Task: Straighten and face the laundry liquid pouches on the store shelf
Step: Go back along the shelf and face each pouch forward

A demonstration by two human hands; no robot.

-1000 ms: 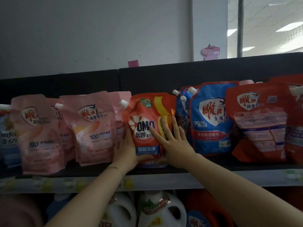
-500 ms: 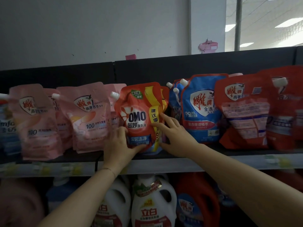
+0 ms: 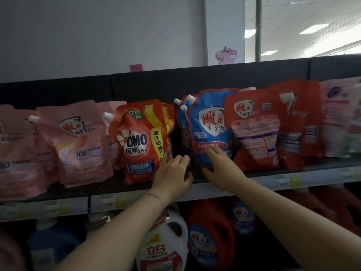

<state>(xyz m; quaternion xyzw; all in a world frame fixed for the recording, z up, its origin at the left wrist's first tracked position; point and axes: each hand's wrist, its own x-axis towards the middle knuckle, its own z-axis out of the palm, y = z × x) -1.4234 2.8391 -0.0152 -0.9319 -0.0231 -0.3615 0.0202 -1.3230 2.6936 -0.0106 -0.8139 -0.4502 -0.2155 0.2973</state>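
Laundry liquid pouches stand in a row on the dark upper shelf [image 3: 312,165]. An orange OMO pouch [image 3: 136,141] stands upright and faces front, with a second one behind it. Right of it, across a dark gap, is a blue pouch [image 3: 211,122] with more blue ones behind. My left hand [image 3: 173,173] is in that gap with curled fingers; whether it holds anything is hidden in shadow. My right hand [image 3: 218,165] grips the blue pouch's lower edge, fingers on its front and thumb beneath.
Pink pouches [image 3: 82,141] fill the shelf to the left. Red pouches [image 3: 254,130] lean at the right, one showing its back label. A price strip [image 3: 293,178] runs along the shelf front. White [image 3: 164,249] and red [image 3: 211,231] detergent jugs stand below.
Both hands have left the OMO pouch and moved right. The left hand is now in the gap, and the right hand has taken the blue pouch's bottom. The view shifted right.
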